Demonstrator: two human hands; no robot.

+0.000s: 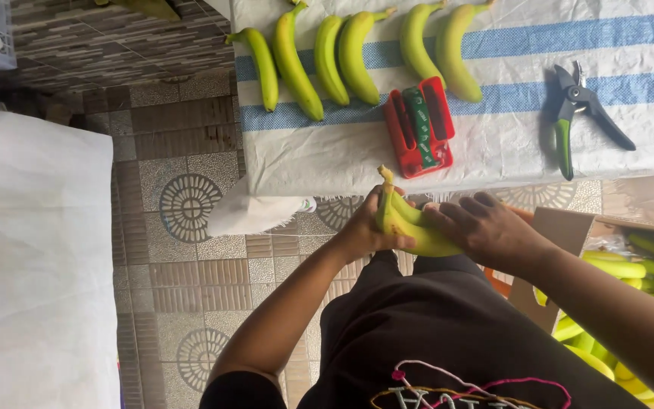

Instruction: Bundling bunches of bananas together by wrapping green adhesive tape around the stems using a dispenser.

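Both hands on a small banana cluster [410, 227] held just below the surface [327, 163] edge. Left hand [365, 231] is wrapped round its stem end; right hand [486, 227] is clamped over the other end. Looks like they're splitting it, though the fingers hide the joint. Next: steady opposing pull.

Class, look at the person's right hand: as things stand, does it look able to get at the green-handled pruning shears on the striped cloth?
Probably yes. The green-handled pruning shears lie alone on the white cloth with blue stripes, nothing over them. But the right hand is busy on the yellow-green bananas and must let go first.
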